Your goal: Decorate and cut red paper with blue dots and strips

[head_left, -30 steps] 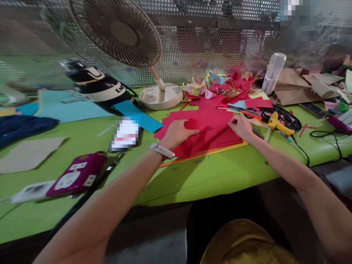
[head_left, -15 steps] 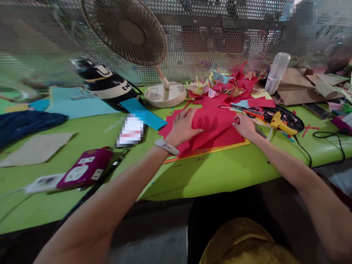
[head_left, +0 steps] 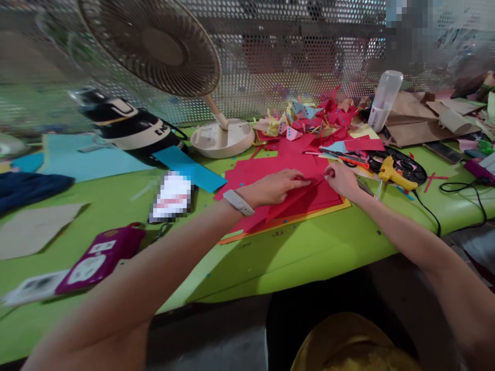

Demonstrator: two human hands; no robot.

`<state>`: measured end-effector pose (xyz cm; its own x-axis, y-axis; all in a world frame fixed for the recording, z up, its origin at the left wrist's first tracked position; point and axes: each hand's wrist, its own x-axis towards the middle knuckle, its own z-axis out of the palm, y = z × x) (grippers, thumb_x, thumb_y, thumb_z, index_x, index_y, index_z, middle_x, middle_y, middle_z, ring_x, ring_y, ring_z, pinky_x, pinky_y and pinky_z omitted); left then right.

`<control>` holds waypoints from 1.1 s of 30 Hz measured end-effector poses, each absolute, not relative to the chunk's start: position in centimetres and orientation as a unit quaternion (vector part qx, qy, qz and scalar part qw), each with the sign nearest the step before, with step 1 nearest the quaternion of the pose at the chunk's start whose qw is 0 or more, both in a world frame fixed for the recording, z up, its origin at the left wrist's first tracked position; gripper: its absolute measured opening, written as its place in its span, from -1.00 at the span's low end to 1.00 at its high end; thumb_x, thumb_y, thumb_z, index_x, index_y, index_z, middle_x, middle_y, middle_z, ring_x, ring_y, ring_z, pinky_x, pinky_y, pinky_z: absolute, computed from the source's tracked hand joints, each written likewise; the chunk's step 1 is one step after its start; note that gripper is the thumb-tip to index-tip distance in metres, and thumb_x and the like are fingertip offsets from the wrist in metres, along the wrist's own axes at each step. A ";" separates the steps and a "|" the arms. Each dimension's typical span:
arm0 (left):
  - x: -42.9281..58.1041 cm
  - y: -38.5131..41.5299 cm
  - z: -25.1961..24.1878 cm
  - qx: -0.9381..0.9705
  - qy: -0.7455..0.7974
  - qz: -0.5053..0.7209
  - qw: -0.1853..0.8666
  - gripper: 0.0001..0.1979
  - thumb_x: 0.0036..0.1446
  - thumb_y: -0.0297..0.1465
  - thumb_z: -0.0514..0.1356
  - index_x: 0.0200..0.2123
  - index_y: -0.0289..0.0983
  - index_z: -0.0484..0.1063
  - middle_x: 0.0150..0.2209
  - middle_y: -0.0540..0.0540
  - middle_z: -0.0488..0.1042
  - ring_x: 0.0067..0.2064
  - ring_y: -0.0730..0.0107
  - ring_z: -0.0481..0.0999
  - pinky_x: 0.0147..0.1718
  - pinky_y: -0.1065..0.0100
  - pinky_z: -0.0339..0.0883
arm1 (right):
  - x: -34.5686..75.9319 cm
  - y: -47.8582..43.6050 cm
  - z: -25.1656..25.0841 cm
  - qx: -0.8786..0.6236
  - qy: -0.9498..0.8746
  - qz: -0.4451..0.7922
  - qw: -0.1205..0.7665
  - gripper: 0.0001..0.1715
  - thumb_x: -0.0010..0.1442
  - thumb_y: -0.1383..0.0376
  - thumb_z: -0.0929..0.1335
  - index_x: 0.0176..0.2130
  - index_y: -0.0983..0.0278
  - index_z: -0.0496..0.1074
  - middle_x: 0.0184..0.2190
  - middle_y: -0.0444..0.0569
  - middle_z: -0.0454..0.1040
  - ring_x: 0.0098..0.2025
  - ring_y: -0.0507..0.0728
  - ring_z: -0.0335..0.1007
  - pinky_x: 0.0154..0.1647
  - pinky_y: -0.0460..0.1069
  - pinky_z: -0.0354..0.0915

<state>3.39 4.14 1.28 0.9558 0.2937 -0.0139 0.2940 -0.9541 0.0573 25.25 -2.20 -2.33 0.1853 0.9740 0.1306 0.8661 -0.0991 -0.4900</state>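
On the green table (head_left: 309, 242), near its front edge, a red paper sheet (head_left: 301, 198) is being folded, pinched by left hand (head_left: 276, 186) and right hand (head_left: 342, 178); corner alignment seems needed.

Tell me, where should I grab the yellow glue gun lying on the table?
Probably by the handle of the yellow glue gun, the end where the black cord leaves. It lies flat on its side, so come down from above on the right, fingers across the handle, clear of the nozzle end near the right hand.
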 end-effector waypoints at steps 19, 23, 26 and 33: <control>6.0 4.2 0.3 0.978 0.137 -0.090 -0.131 -0.46 0.32 -0.55 -0.10 0.28 -0.06 0.26 -0.06 -0.22 0.38 -0.01 0.10 0.39 -0.31 0.31 0.26 | 24.7 -2.8 -2.3 -0.740 -0.621 0.115 0.231 -0.81 0.21 0.39 0.31 -0.16 0.25 0.47 -0.20 0.02 0.52 -0.15 0.16 0.43 -0.13 0.03 0.29; 5.0 3.8 -0.2 0.979 0.131 -0.071 -0.142 -0.43 0.30 -0.57 -0.10 0.30 -0.03 0.23 -0.02 -0.22 0.40 -0.01 0.11 0.41 -0.17 0.20 0.32 | 24.8 -2.7 -2.5 -0.738 -0.623 0.111 0.236 -0.82 0.19 0.39 0.32 -0.18 0.24 0.47 -0.21 0.02 0.53 -0.15 0.17 0.42 -0.14 0.03 0.28; 3.9 3.2 -0.7 0.980 0.139 -0.047 -0.135 -0.42 0.29 -0.56 -0.07 0.31 -0.02 0.20 0.09 -0.25 0.38 0.06 0.08 0.40 -0.10 0.14 0.32 | 25.0 -2.6 -2.6 -0.734 -0.626 0.115 0.236 -0.83 0.19 0.38 0.33 -0.18 0.24 0.47 -0.23 0.01 0.53 -0.16 0.17 0.42 -0.14 0.03 0.28; 1.6 0.7 -0.8 0.980 0.183 -0.034 -0.068 -0.41 0.30 -0.57 -0.07 0.31 -0.02 0.20 0.26 -0.21 0.29 0.21 0.01 0.30 0.04 0.03 0.28 | 25.1 -2.6 -2.2 -0.729 -0.629 0.120 0.240 -0.83 0.17 0.41 0.32 -0.21 0.24 0.46 -0.25 0.01 0.53 -0.15 0.18 0.42 -0.15 0.03 0.28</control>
